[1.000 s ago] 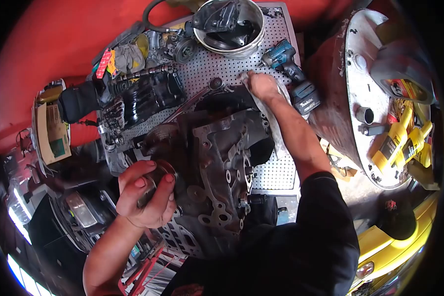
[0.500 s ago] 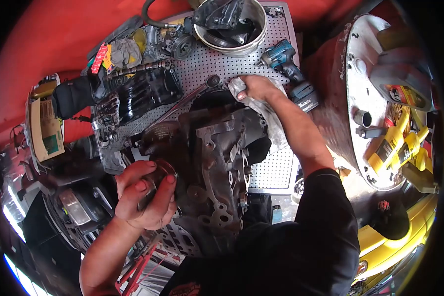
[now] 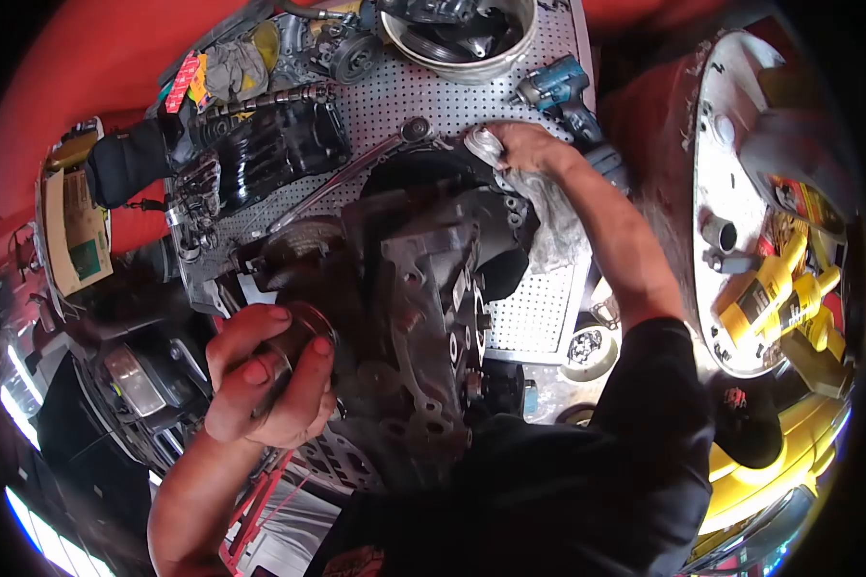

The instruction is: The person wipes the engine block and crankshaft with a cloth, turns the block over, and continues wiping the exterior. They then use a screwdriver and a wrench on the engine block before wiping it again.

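Observation:
My left hand is wrapped round a short cylindrical metal part, its round end up, close over the near left of a dark engine block. Much of the part is hidden by my fingers, and its exact kind cannot be made out. Beyond the block, my right hand grips a greyish-white rag. One bunched end shows at the fingertips, while the rest hangs below the wrist beside the block's dark round end. A long ratchet lies just left of that hand.
On the perforated metal table are a blue cordless impact wrench, a white bucket of parts and a black ribbed cover. To the right stands a drum with yellow bottles. A small bowl of hardware sits below the table edge.
My right hand has moved a little up and right with the rag, which now hangs more spread out. My left hand keeps its hold on the metal part. The view has shifted slightly.

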Action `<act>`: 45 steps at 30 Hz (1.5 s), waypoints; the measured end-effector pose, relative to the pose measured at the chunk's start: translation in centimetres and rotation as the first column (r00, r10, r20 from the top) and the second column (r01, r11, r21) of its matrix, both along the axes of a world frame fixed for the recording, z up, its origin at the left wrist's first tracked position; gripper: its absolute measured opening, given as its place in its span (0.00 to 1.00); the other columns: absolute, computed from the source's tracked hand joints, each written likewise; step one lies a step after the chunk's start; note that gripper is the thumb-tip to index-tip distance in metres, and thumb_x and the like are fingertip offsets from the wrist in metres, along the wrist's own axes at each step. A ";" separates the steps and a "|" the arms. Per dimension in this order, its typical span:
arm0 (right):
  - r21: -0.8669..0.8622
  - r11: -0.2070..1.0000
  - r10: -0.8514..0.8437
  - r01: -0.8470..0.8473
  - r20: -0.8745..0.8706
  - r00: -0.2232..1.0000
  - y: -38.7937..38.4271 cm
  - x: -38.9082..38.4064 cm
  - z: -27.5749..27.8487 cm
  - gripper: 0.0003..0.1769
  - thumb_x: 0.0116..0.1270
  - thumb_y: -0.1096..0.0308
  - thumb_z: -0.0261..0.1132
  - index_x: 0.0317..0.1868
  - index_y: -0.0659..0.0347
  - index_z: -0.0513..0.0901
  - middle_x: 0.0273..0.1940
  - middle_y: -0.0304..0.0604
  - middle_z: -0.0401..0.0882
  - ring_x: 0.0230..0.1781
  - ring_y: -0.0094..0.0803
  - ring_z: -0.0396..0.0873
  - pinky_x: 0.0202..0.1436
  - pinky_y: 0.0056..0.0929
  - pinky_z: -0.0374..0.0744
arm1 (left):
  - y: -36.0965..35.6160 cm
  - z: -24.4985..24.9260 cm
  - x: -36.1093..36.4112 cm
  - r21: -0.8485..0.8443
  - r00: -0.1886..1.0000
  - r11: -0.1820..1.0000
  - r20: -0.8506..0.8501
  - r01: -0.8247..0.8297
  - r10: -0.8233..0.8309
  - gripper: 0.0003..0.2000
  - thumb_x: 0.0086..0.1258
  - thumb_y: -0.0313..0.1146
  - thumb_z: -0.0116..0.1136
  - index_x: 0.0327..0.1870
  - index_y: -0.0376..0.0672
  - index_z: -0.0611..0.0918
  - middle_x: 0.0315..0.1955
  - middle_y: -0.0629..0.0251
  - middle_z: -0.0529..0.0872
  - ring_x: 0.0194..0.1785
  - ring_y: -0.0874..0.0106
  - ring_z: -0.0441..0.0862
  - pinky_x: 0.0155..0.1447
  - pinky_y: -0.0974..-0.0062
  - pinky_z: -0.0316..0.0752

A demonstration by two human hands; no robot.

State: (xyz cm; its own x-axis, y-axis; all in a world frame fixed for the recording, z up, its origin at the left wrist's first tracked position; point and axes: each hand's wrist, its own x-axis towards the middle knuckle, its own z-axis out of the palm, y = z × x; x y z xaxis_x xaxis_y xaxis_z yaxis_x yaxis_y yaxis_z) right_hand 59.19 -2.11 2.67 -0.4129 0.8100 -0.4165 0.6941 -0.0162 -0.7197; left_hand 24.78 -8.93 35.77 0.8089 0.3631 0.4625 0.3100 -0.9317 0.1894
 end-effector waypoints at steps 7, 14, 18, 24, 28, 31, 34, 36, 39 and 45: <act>-0.237 0.972 -0.022 -0.008 -0.122 0.992 3.9 -1.7 0.3 0.35 0.55 0.71 0.79 0.65 0.61 0.78 0.54 0.47 0.86 0.54 0.37 0.82 0.62 0.34 0.77 | -1.2 0.5 0.8 -0.216 0.994 0.970 0.001 -0.108 0.111 0.41 0.53 0.08 0.61 0.71 0.39 0.62 0.53 0.35 0.73 0.42 0.55 0.81 0.37 0.66 0.80; 0.032 0.980 -0.195 0.196 -0.038 0.980 1.9 -4.3 -0.5 0.27 0.65 0.51 0.71 0.60 0.56 0.83 0.54 0.55 0.85 0.59 0.51 0.82 0.64 0.43 0.77 | -1.0 0.5 0.2 -0.324 0.997 0.945 0.050 -0.035 0.054 0.38 0.54 0.09 0.60 0.70 0.39 0.64 0.56 0.35 0.71 0.44 0.53 0.80 0.38 0.63 0.82; -0.026 0.965 -0.261 0.262 0.021 0.965 2.3 -5.1 -0.7 0.29 0.66 0.50 0.71 0.62 0.55 0.82 0.56 0.55 0.84 0.61 0.51 0.80 0.66 0.44 0.76 | -0.5 1.0 0.2 -0.142 0.997 0.990 -0.072 -0.021 0.011 0.33 0.53 0.10 0.60 0.65 0.36 0.72 0.56 0.36 0.71 0.47 0.53 0.79 0.40 0.61 0.82; -0.129 0.992 -0.002 -0.009 -0.089 0.996 2.7 0.0 -1.0 0.33 0.57 0.67 0.78 0.64 0.58 0.79 0.58 0.51 0.85 0.59 0.45 0.82 0.66 0.40 0.75 | -0.6 0.6 -0.2 -0.118 0.998 0.992 -0.033 -0.052 0.048 0.33 0.51 0.11 0.61 0.65 0.36 0.73 0.54 0.37 0.73 0.47 0.54 0.80 0.42 0.63 0.80; -0.187 0.979 0.075 -0.081 -0.036 0.996 4.6 -1.0 -1.4 0.35 0.55 0.65 0.79 0.64 0.58 0.80 0.57 0.52 0.85 0.60 0.45 0.81 0.66 0.39 0.75 | -1.0 0.6 0.2 -0.257 0.996 0.964 0.040 -0.071 0.084 0.37 0.53 0.11 0.62 0.69 0.37 0.68 0.52 0.36 0.75 0.46 0.54 0.81 0.42 0.63 0.80; -0.069 0.997 0.022 -0.026 -0.057 0.998 5.7 -4.7 -1.5 0.34 0.58 0.59 0.78 0.64 0.58 0.79 0.56 0.56 0.84 0.60 0.51 0.81 0.65 0.41 0.75 | -0.9 0.5 0.5 -0.224 0.996 0.972 0.034 -0.068 0.077 0.37 0.54 0.12 0.62 0.69 0.38 0.67 0.53 0.37 0.74 0.46 0.54 0.81 0.42 0.62 0.79; -0.151 0.987 0.064 -0.063 0.000 0.998 7.1 -5.2 -1.1 0.34 0.59 0.58 0.77 0.65 0.59 0.79 0.56 0.56 0.84 0.61 0.51 0.80 0.65 0.42 0.75 | -0.5 0.9 0.4 -0.086 0.998 0.996 -0.046 -0.037 0.034 0.26 0.57 0.14 0.62 0.60 0.35 0.77 0.60 0.44 0.68 0.46 0.53 0.81 0.41 0.61 0.79; -0.137 0.990 -0.004 -0.016 -0.147 0.989 4.6 -4.7 -2.4 0.33 0.58 0.59 0.79 0.62 0.60 0.81 0.56 0.55 0.85 0.60 0.49 0.81 0.64 0.41 0.76 | 0.0 0.3 0.2 0.016 0.999 1.000 -0.048 -0.003 0.004 0.17 0.58 0.17 0.62 0.51 0.34 0.82 0.64 0.50 0.63 0.47 0.52 0.80 0.39 0.62 0.80; -0.106 0.993 -0.062 0.057 -0.038 0.997 3.0 -2.4 -0.9 0.33 0.55 0.61 0.80 0.60 0.63 0.82 0.54 0.54 0.87 0.56 0.46 0.84 0.61 0.40 0.79 | 0.0 0.9 -0.1 0.029 0.995 0.999 -0.103 0.022 -0.019 0.09 0.60 0.19 0.61 0.41 0.33 0.86 0.66 0.57 0.59 0.49 0.51 0.79 0.37 0.64 0.81; -0.271 0.962 -0.026 -0.001 -0.098 0.995 3.1 -0.3 -2.2 0.37 0.56 0.66 0.79 0.67 0.56 0.78 0.51 0.53 0.87 0.55 0.45 0.84 0.61 0.39 0.79 | -0.1 1.0 0.2 -0.078 0.995 0.997 -0.096 0.007 -0.015 0.10 0.58 0.17 0.62 0.41 0.32 0.85 0.67 0.58 0.59 0.50 0.50 0.79 0.38 0.63 0.81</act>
State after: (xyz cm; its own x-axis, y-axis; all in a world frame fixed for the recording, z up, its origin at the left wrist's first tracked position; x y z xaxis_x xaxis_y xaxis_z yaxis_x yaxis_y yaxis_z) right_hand 58.86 1.03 0.44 -0.4538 0.6781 -0.5782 0.6177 -0.2283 -0.7525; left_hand 24.99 -8.99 36.76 0.8526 0.3856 0.3526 0.3200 -0.9188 0.2309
